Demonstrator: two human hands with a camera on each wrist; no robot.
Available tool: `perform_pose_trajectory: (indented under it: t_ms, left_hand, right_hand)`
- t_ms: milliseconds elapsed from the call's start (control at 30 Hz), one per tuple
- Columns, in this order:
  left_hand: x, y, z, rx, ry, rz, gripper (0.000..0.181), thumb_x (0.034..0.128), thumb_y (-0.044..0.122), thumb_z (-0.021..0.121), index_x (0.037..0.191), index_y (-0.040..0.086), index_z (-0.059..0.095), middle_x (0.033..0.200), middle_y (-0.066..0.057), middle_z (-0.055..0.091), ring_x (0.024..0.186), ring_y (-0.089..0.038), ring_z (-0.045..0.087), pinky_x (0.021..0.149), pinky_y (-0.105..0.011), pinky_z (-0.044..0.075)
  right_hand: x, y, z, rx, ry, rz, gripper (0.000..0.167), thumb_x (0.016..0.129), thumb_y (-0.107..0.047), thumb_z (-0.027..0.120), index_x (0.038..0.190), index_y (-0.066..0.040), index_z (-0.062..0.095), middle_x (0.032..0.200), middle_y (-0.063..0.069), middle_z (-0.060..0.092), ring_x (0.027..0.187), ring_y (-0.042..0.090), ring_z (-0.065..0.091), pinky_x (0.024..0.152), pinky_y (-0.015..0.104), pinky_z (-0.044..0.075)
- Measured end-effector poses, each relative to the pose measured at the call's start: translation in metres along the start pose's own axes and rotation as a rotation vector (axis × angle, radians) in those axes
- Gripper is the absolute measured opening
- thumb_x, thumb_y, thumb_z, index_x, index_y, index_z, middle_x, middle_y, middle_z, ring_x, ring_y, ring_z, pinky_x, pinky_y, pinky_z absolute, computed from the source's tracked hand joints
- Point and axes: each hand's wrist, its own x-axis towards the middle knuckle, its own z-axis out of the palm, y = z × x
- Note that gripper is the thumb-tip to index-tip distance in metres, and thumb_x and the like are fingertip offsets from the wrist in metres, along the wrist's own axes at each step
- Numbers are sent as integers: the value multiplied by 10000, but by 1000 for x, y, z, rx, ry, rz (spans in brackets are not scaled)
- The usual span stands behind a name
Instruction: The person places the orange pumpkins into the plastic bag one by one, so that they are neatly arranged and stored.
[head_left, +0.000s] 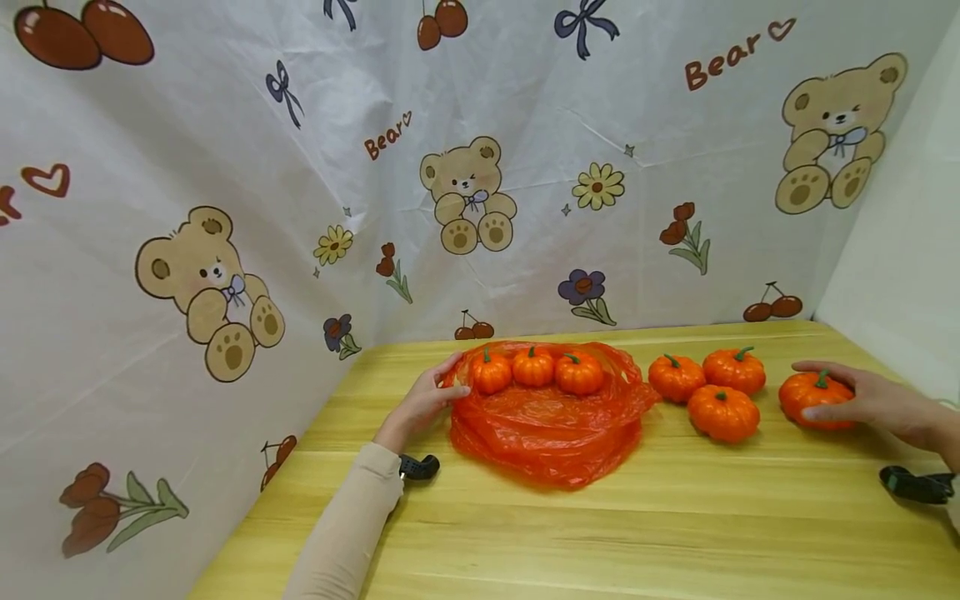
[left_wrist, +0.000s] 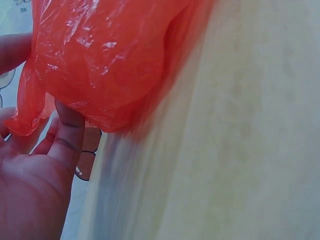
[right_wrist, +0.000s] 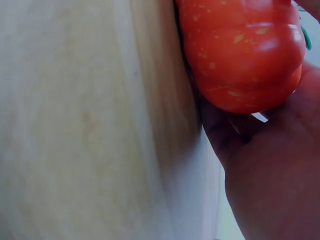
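a light sleeve (head_left: 341,517) crosses the near part of the wooden counter (head_left: 600,542), with a black gadget (head_left: 420,467) at the wrist. at the right side, the right hand (head_left: 892,406) is curled round one orange pumpkin (head_left: 797,400), thumb on its near side. at the other side, the left hand (head_left: 420,404) has the left rim of a red plastic bag (head_left: 547,454) between thumb and fingers, the fingers partly hidden. the bag lies spread on the counter, mouth open. a close cluster of pumpkins (head_left: 723,414), three in all, sits between the bag and the right hand. a row of three pumpkins (head_left: 578,374) rests in the bag's far part. behind stands a pale cloth (head_left: 300,167) printed with bears, cherries and flowers.
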Motion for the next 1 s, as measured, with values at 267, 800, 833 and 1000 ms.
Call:
perform_pose_trajectory:
  t_ms: [267, 800, 833, 1000]
  left_hand:
    - [0, -3, -4, 21, 4, 6, 837, 948, 31, 675, 1652, 131, 233, 1722, -74, 209, 1519, -353, 351, 1113, -366, 490]
    - [-1, -1, -2, 16, -7, 13, 848, 945, 40, 676, 1655, 145, 225, 1717, -92, 210, 1515, -358, 357, 1127, -390, 477]
    - [-1, -1, -2, 17, -5, 13, 846, 947, 40, 675, 1655, 144, 225, 1718, -88, 210, 1514, -356, 358, 1127, -390, 477]
    - [-1, -1, -2, 21, 6, 1, 850, 941, 40, 683, 1654, 151, 234, 1721, -53, 208, 1513, -338, 365, 1109, -377, 494]
  right_hand:
    - [2, -6, -1, -30, -17, 23, 783, 971, -269, 714, 1569, -41, 264, 1406, 377, 436, 957, -93, 485, 762, 212, 485]
    - [4, -9, -10, -26, 26, 11, 774, 982, -299, 699, 1597, -112, 266, 1456, 373, 406, 968, -122, 478, 757, 195, 487]
    - [5, -11, -11, -27, 23, 14, 782, 989, -306, 689, 1605, -107, 251, 1461, 383, 392, 979, -100, 477, 760, 211, 488]
    - [6, -27, -19, -31, 37, 27, 805, 1011, -332, 655, 1639, -137, 191, 1448, 307, 429, 965, -96, 466, 758, 222, 475]
